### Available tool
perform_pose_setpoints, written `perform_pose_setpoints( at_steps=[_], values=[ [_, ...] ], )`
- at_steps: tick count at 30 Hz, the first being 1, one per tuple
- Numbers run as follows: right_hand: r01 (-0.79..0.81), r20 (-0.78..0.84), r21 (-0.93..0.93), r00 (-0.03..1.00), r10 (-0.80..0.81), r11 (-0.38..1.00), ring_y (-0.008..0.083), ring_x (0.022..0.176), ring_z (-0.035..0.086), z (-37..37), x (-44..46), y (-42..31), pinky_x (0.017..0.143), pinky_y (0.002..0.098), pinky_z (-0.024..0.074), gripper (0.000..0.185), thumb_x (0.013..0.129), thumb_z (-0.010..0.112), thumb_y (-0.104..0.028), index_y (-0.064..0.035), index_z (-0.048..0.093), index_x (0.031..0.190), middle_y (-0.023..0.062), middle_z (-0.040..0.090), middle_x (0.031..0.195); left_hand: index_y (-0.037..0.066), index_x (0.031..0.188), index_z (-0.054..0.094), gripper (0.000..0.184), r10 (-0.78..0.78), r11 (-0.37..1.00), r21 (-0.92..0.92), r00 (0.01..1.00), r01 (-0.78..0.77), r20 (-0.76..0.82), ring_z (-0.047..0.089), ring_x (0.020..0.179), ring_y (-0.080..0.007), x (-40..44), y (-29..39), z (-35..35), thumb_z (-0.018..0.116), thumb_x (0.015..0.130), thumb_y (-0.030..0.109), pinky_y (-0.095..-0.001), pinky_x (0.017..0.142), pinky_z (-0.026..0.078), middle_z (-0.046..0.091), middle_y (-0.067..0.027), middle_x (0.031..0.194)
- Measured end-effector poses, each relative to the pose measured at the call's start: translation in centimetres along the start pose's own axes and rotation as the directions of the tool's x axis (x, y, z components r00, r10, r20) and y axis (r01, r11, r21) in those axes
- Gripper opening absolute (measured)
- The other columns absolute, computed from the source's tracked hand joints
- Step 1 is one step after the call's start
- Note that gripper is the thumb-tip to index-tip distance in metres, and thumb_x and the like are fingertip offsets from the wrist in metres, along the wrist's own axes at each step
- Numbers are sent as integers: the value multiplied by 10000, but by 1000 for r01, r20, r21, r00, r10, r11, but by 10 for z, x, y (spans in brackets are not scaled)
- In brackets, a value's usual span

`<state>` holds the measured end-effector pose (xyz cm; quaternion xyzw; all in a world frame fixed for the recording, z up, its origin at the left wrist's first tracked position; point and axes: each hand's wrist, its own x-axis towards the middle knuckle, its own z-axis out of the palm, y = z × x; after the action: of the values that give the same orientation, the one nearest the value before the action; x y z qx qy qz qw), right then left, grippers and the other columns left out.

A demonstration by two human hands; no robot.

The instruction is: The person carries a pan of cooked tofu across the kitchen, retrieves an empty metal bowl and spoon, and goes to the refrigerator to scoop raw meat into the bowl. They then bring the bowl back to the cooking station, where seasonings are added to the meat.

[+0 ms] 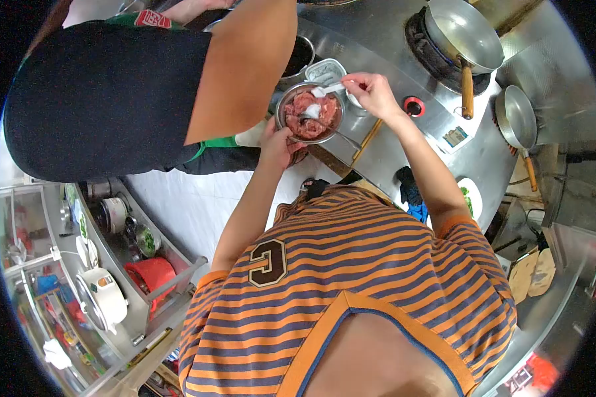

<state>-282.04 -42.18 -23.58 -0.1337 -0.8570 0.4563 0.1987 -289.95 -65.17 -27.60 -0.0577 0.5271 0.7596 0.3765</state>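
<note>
My left hand (278,144) grips the lower left rim of a metal bowl (341,114), its fingers partly hidden beneath. Raw sliced meat (297,112) lies inside, with a small heap of white powder (312,111) on top. A metal spoon (346,139) rests in the bowl, its handle sticking out over the near right rim. Above the bowl's upper right edge, my right hand (375,96) pinches a small white scoop (328,90), its head over the meat. Just behind stands a plastic tub (326,68); a white container (354,101) is partly hidden under my right hand.
Another person in a dark top (106,99) stands close on the left. A wooden-handled pan (467,36) sits on a burner at the back right, with a second pan (516,116) beside it. Dark cloth (409,186) and a plate of greens (470,197) lie near my right arm.
</note>
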Motion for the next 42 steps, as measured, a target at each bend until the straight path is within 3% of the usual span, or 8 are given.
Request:
perform_pose_setpoints(
  at_steps=[5, 8, 9, 11, 26, 33, 37, 42],
  values=[
    [-78, -177, 38, 981, 83, 996, 77, 608, 537, 3, 28, 25, 564, 237, 426, 171, 802, 576, -153, -17, 645, 878, 64, 622, 668, 159, 1174, 430, 540, 0, 1000, 15, 1000, 0, -3, 589, 632, -172, 4, -4, -6, 428, 691, -83, -247, 401, 514, 552, -55, 979],
    [-121, -182, -294, 981, 69, 948, 344, 742, 599, 25, 44, 57, 674, 396, 485, 192, 775, 547, -269, -129, 669, 823, 161, 617, 770, 177, 1161, 426, 532, -8, 999, 35, 999, 9, -38, 588, 717, -186, -4, -7, -17, 413, 691, -71, -279, 456, 524, 545, -52, 996],
    [-168, -57, -475, 985, 160, 864, 337, 760, 599, 27, 47, 50, 701, 408, 482, 241, 773, 542, -327, -128, 668, 823, 160, 618, 808, 177, 1161, 426, 532, 0, 999, 38, 999, 1, -35, 588, 717, -186, -5, -10, -25, 413, 691, -71, -279, 456, 524, 545, -52, 996],
    [-113, -134, -555, 990, 46, 824, 326, 796, 595, 41, 51, 38, 719, 420, 476, 295, 776, 525, -382, -128, 666, 821, 156, 609, 851, 166, 1163, 421, 534, 39, 999, 29, 999, -40, 34, 587, 760, -195, -9, -12, -40, 403, 683, -67, -295, 478, 526, 541, -55, 998],
    [122, 248, -552, 969, 22, 825, 329, 773, 600, 104, 139, 35, 690, 424, 482, 115, 687, 593, -161, -107, 659, 763, 168, 617, 777, 123, 1185, 447, 528, 94, 995, -4, 988, -95, -124, 615, 601, -158, -60, 5, -52, 411, 696, -72, -223, 392, 500, 591, -70, 940],
    [57, 20, -440, 998, -54, 896, 327, 756, 598, 115, 148, 29, 691, 411, 481, 119, 690, 606, -164, -98, 661, 772, 158, 617, 753, 115, 1180, 452, 520, 109, 993, -24, 987, -112, -119, 607, 569, -158, -56, 5, -58, 414, 699, -80, -227, 395, 502, 590, -76, 947],
    [54, 67, -333, 997, -34, 942, 325, 747, 597, 123, 143, 34, 689, 407, 480, 119, 679, 585, -131, -86, 661, 759, 155, 616, 743, 118, 1191, 443, 520, 99, 995, 2, 990, -99, -102, 605, 574, -152, -56, 9, -57, 406, 711, -78, -229, 396, 502, 588, -70, 950],
    [174, 138, -529, 983, -118, 830, 311, 722, 597, 137, 143, 42, 684, 400, 481, 176, 634, 554, -80, -96, 669, 767, 144, 617, 748, 122, 1194, 440, 511, 113, 994, 5, 987, -114, -114, 607, 600, -148, -51, 7, -56, 403, 723, -73, -233, 406, 507, 586, -61, 943]
  ],
)
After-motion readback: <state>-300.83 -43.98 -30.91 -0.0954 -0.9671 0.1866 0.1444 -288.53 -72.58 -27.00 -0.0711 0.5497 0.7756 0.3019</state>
